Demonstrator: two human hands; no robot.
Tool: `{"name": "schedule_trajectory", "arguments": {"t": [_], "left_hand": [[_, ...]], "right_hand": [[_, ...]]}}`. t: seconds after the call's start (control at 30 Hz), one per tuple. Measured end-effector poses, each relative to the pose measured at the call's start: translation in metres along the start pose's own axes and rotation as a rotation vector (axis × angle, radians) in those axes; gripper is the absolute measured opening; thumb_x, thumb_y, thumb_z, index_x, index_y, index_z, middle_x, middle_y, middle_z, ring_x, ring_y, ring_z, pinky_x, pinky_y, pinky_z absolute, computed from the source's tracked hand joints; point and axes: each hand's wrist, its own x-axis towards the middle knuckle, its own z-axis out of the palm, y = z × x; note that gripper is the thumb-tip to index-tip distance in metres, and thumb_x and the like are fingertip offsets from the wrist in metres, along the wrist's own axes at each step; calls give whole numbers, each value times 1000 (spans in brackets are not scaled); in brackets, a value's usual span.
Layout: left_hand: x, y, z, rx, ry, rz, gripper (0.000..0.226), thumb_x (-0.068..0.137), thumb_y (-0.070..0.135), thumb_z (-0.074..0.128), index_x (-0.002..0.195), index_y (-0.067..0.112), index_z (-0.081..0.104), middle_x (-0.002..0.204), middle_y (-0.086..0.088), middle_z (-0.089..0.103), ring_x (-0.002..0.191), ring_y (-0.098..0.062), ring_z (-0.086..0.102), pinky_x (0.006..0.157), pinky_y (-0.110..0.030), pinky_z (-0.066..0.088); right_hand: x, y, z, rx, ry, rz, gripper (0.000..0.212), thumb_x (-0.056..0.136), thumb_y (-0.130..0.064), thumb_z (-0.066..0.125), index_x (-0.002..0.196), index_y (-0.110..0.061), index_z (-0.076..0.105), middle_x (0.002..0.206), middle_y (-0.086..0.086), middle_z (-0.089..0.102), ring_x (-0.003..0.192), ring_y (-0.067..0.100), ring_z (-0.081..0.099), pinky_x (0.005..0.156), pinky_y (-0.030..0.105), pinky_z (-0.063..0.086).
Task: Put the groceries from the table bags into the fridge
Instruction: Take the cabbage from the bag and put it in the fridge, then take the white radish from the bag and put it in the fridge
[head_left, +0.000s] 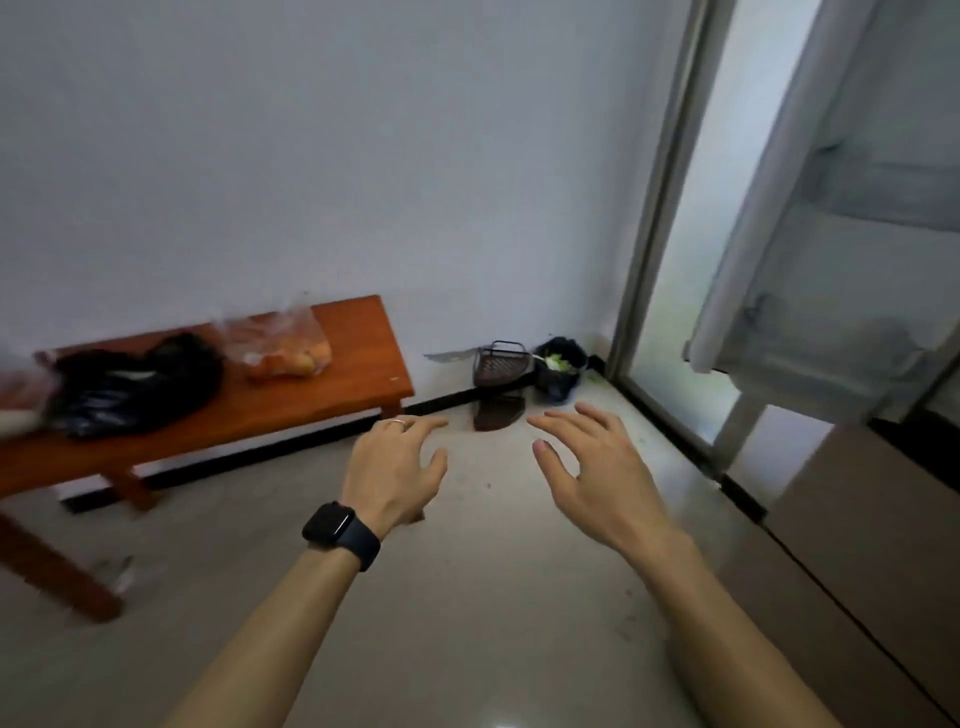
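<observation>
Plastic bags sit on the table (322, 410) at far left. The clear bag (283, 345) is nearest the table's right end and shows round orange-yellow produce. The black bag (135, 384) is just left of it, contents hidden. A third reddish shape at the frame edge is too blurred to call. Both hands are empty: left hand (395, 467) and right hand (592, 467) hover over the floor mid-frame, fingers spread and loosely bent, gripping nothing, well apart from the bags. What looks like the open fridge door (831, 234) is at right, blurred. Handling guess: the film is thin, soft and slippery, with no stiffness, so any load will sag and swing. Clear bag is likely moderate weight, with contents that roll and bruise — take it by the gathered top, second hand under the bulge if it stretches. Black bag weight is unknown, so test-lift by the bunched top first. Don't pinch a sidewall — it likely tears. Clear bag's top may be untied, can't confirm; keep it upright.
</observation>
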Motion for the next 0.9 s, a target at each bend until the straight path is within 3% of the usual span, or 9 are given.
{"name": "schedule_trajectory", "arguments": {"t": [0.17,0.33,0.5,0.67,0.9], "left_hand": [[-60,-153,-73,92,71,-248,45,93,40,58,138,32,54,134,0,61,123,-21,54,101,-38,45],[-121,-304,-144,124,116,-392,46,94,41,57,139,31,53,137,0,57,126,-20,51,102,-40,45],[-165,-430,-198,141,151,-516,44,93,43,56,136,35,53,136,3,57,122,-19,53,97,-40,49],[-184,-517,-232,112,190,-586,41,92,40,59,133,37,56,131,3,59,115,-20,55,92,-38,51],[-178,-611,-238,72,187,-601,42,92,37,60,133,35,56,132,3,58,117,-18,54,95,-37,51]], "right_hand": [[30,-140,101,40,-116,-215,37,101,-45,49,136,-38,59,140,-16,58,142,12,31,112,25,24],[42,-282,195,75,-223,-336,41,101,-48,47,140,-38,55,143,-14,56,143,16,33,117,37,32],[51,-403,271,95,-340,-414,44,103,-47,45,146,-39,47,148,-15,50,147,16,26,116,38,30],[63,-485,325,102,-387,-463,45,103,-45,46,147,-36,47,149,-12,50,146,17,27,116,39,31],[94,-542,407,111,-431,-478,47,102,-48,45,148,-36,45,148,-14,50,145,15,28,115,34,31]]}}
